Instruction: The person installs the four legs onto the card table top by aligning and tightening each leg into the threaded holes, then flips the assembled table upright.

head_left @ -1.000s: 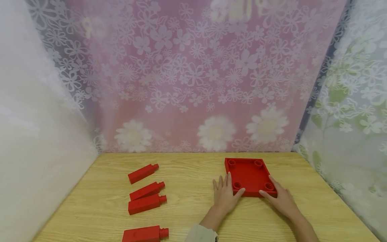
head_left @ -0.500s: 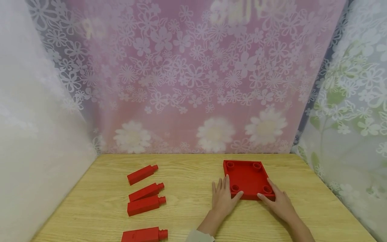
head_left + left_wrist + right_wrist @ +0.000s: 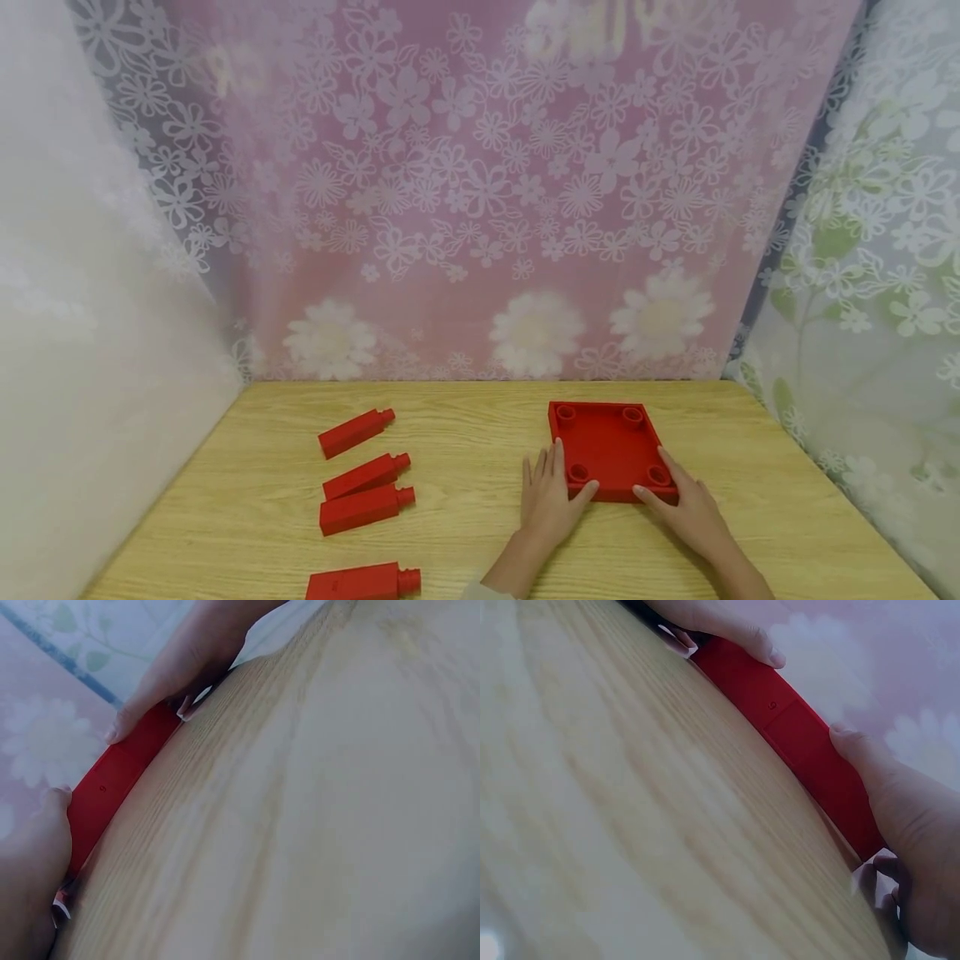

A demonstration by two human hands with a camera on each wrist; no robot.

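Note:
A red square tabletop (image 3: 609, 450), rim up, lies at the right of the wooden table, with a round socket in each inner corner. My left hand (image 3: 543, 504) grips its near left corner, fingers along the left side and thumb on the front rim. The near right corner is held by my right hand (image 3: 690, 508) in the same way. Both wrist views show the tabletop's front edge, with a small mark on it, between the two thumbs. The undersides of the fingers are largely hidden.
Several red table legs with threaded ends lie at the left: a far leg (image 3: 356, 432), a touching pair with its nearer leg (image 3: 363, 508), and a near leg (image 3: 358, 582) cut off by the frame. Flowered sheets (image 3: 480, 208) enclose the wooden table (image 3: 465, 450).
Both hands have drawn the tabletop a little toward me and slightly left. The legs have stayed in place.

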